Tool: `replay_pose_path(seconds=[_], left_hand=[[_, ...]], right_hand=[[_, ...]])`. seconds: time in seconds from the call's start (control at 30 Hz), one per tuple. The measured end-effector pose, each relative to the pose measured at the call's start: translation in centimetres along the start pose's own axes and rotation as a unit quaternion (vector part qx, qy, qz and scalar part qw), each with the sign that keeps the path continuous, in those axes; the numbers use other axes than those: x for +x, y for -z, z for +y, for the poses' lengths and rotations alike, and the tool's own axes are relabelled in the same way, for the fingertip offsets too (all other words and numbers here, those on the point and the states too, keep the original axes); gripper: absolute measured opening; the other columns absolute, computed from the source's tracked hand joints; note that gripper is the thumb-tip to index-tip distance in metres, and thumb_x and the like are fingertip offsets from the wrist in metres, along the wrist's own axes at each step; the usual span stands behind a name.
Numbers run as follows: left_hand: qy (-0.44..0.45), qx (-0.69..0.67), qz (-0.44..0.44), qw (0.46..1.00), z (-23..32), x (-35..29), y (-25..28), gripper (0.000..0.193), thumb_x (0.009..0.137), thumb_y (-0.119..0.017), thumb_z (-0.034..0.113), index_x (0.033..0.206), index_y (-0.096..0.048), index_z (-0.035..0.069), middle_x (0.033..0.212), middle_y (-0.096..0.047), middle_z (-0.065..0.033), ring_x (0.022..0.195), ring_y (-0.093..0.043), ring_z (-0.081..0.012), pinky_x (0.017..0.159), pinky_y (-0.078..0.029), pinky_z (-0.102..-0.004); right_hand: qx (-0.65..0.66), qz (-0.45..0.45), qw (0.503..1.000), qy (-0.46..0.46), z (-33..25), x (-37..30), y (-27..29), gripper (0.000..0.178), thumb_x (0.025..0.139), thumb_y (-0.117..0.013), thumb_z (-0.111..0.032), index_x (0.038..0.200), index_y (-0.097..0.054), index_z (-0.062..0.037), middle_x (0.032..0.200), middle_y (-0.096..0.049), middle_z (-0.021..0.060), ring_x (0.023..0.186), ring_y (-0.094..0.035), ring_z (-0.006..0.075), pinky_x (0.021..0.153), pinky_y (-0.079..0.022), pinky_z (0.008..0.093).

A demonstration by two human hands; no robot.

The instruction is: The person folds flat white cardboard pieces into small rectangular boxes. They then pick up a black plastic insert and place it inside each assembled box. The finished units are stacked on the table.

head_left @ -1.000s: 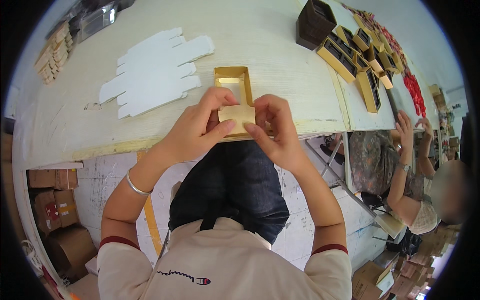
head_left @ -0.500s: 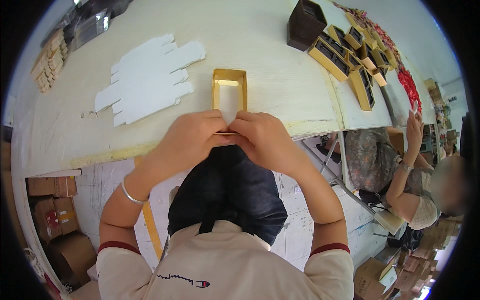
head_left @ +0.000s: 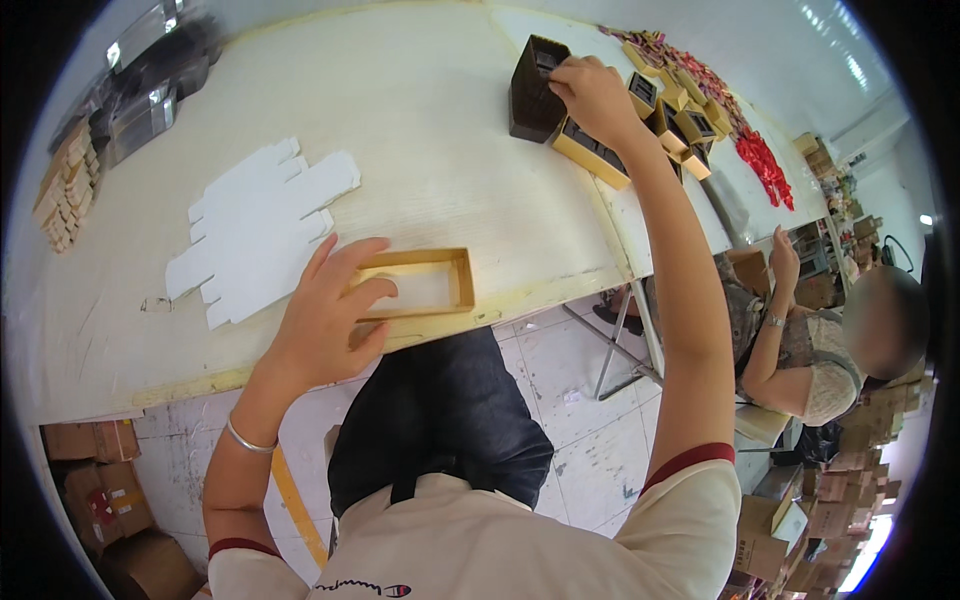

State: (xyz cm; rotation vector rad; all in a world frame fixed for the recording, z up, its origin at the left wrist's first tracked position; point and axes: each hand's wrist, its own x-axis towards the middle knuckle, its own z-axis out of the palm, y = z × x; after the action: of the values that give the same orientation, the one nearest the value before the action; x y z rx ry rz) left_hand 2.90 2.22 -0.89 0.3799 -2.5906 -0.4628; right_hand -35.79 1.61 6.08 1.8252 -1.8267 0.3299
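Note:
An open gold cardboard box [head_left: 462,290] with a white inside lies lengthwise at the table's front edge. My left hand [head_left: 325,315] is at the left end of this box, its fingers spread and curved over that end; whether they touch it is hard to see. Farther off to the right stands a tall stack of black inserts [head_left: 528,95]. My right hand [head_left: 597,98] reaches to the stack's upper right side, its bent fingers closed on the top black insert, the fingertips partly hidden.
Flat white box blanks [head_left: 250,225] lie on the left of the white table [head_left: 430,130]. Several gold boxes with black inserts [head_left: 675,125] crowd the right, with red material [head_left: 765,170] beyond. Clear plastic packs [head_left: 145,120] sit far left. A co-worker [head_left: 800,355] sits at right.
My hands have parted. The gold box has turned from pointing away to lying sideways along the edge. My right hand has gone far right to the black stack; my left has opened.

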Motion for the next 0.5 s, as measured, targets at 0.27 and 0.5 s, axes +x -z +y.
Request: replay_pose_path(seconds=[0.27, 0.5], left_hand=[[0.073, -0.086, 0.072, 0.991, -0.4, -0.5, -1.0, 0.052, 0.072, -0.074, 0.014, 0.119, -0.054, 0.006, 0.130, -0.051, -0.0168, 0.117, -0.048, -0.0371, 0.100, -0.039, -0.0415], [0.050, -0.064, 0.074, 0.994, -1.0, -0.7, -1.1, 0.064, 0.068, -0.078, 0.011, 0.126, -0.051, 0.006, 0.125, -0.055, -0.0128, 0.111, -0.050, -0.0347, 0.096, -0.040, -0.0411]], right_hand=[[0.097, -0.120, 0.987, -0.042, 1.1, 2.2, 2.1, 0.020, 0.078, -0.071, -0.023, 0.075, -0.064, -0.0041, 0.079, -0.065, 0.0083, 0.087, -0.059, 0.0257, 0.082, -0.042, 0.0404], [0.436, 0.183, 0.869, -0.147, -0.3, 2.0, 6.7, 0.026, 0.090, -0.067, -0.027, 0.088, -0.068, -0.0006, 0.078, -0.065, 0.0003, 0.075, -0.055, 0.0080, 0.074, -0.043, 0.0236]])
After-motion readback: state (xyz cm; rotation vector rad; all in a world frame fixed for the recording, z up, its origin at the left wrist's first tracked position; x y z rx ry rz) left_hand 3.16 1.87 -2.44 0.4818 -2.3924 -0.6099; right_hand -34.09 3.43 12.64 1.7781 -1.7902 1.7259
